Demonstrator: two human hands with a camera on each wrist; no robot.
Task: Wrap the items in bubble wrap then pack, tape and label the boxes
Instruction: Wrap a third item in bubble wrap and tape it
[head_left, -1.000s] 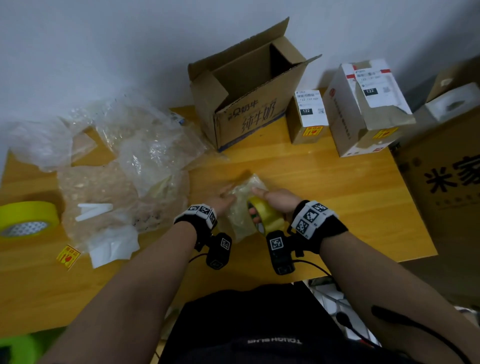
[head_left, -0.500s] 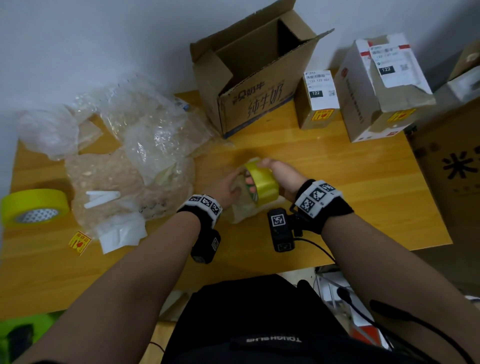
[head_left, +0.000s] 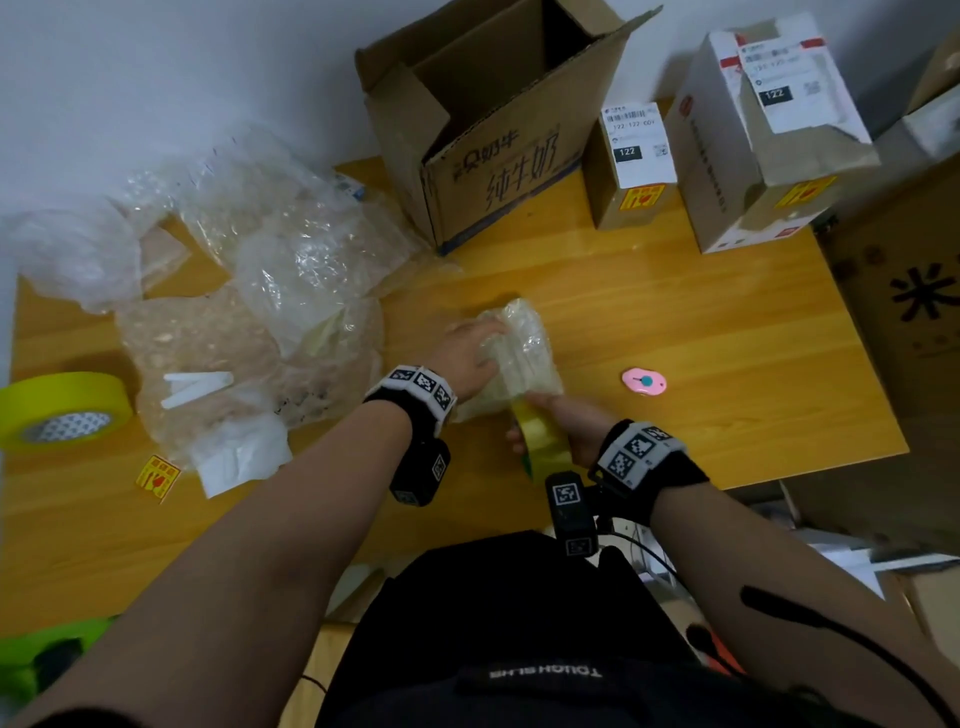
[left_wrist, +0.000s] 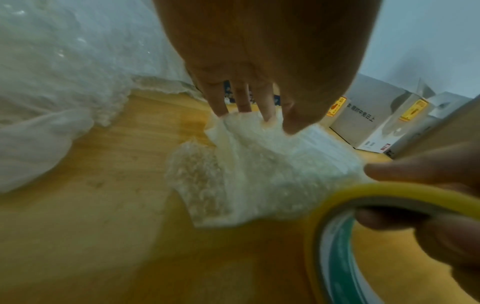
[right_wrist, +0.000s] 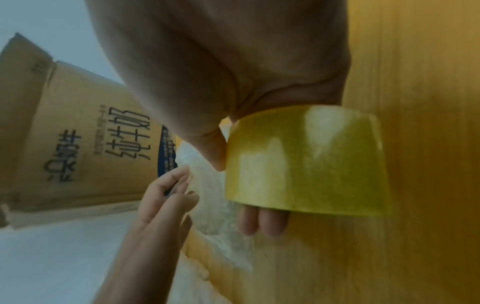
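Note:
A bundle wrapped in bubble wrap (head_left: 519, 353) lies on the wooden table (head_left: 727, 322), in front of the open cardboard box (head_left: 493, 135). My left hand (head_left: 467, 353) presses on the bundle's far left side with straight fingers (left_wrist: 241, 100); the bundle (left_wrist: 259, 170) spreads out below them. My right hand (head_left: 563, 418) grips a small roll of yellow tape (head_left: 540, 441) at the bundle's near end. In the right wrist view its fingers reach through the roll (right_wrist: 306, 160), with the left hand (right_wrist: 161, 195) flat against the wrap (right_wrist: 215, 216). The item inside the wrap is hidden.
A pink cutter (head_left: 644, 382) lies right of the bundle. Two labelled boxes (head_left: 631, 161) (head_left: 763, 135) stand at the back right. Loose bubble wrap (head_left: 260, 291) covers the left, with a big yellow tape roll (head_left: 62, 410), white paper (head_left: 239, 457) and a sticker (head_left: 158, 478).
My right hand has drawn the tape roll from the top of the bundle back to its near end. The left hand has slid to the far side. The pink cutter now shows.

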